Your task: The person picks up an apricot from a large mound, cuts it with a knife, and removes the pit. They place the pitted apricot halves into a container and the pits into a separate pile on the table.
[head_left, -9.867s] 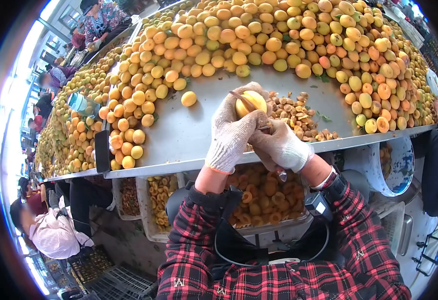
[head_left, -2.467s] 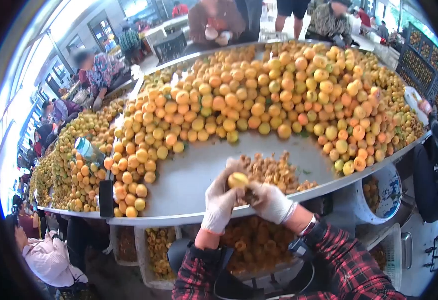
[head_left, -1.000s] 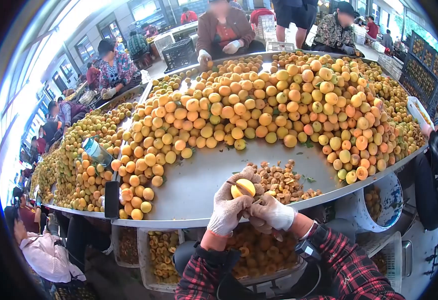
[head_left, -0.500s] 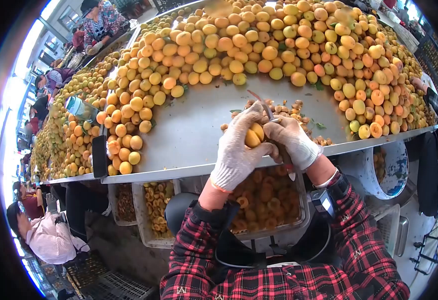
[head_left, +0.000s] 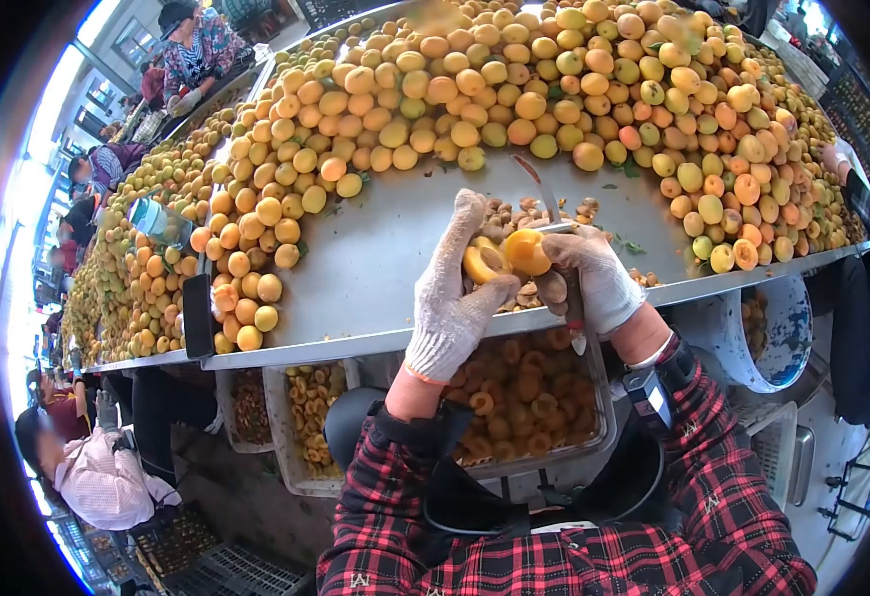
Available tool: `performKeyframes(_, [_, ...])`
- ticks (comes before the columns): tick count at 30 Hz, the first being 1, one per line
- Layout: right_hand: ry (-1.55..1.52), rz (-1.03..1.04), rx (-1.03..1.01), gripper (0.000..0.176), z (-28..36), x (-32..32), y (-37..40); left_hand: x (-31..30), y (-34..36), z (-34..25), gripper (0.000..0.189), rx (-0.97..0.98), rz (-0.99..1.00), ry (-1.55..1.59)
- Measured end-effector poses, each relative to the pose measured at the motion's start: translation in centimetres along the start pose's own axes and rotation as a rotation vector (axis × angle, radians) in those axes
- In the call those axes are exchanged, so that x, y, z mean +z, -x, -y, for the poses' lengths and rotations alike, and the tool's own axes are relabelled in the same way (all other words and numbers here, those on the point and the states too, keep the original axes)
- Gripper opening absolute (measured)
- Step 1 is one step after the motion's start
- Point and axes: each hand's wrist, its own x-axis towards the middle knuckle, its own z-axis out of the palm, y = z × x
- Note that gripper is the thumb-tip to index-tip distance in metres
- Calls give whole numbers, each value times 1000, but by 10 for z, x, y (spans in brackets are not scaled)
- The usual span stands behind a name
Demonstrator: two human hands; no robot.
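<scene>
An apricot has come apart into two halves between my gloved hands. My left hand [head_left: 455,288] holds one apricot half [head_left: 485,260], cut face showing, between thumb and fingers. In my right hand [head_left: 594,273] is a knife [head_left: 550,199], its blade pointing away over the table and its end showing below the fist. The thumb and fingers of that hand also pinch the other apricot half [head_left: 527,252]. A small heap of apricot stones [head_left: 516,221] lies on the metal table [head_left: 385,258] just behind the halves.
Whole apricots [head_left: 475,89] are heaped around the table. Under its front edge stand a tub of apricot halves [head_left: 524,397], a narrower tub of halves [head_left: 314,407] and a white bucket [head_left: 768,338]. A jar [head_left: 157,221] lies at left. Other people work nearby.
The apricot, held closed in my left hand before, is now split in two. My hands have moved apart, with one half in my left hand and the other in my right.
</scene>
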Motion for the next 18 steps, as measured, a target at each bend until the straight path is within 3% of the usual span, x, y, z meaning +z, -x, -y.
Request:
performKeyframes(1, [52, 29, -10, 32, 2, -2, 2, 0, 0, -4, 78, -101, -27, 132])
performKeyframes(3, [106, 62, -22, 33, 6, -6, 4, -5, -3, 2, 77, -82, -65, 165])
performKeyframes(5, [242, 262, -84, 36, 9, -10, 4, -9, -4, 5, 74, -64, -104, 292])
performKeyframes(6, [244, 264, -84, 36, 6, -10, 2, -9, -4, 2, 74, -63, -106, 292])
performKeyframes(8, [290, 74, -56, 37, -4, -6, -3, -6, -3, -5, 73, -110, -109, 539])
performKeyframes(12, [101, 30, 96, 34, -4, 11, 2, -1, 0, -2, 71, -65, 6, 390])
performKeyframes(18, [-28, 123, 132, 37, -9, 13, 2, -7, 4, -10, 67, -164, 187, 379])
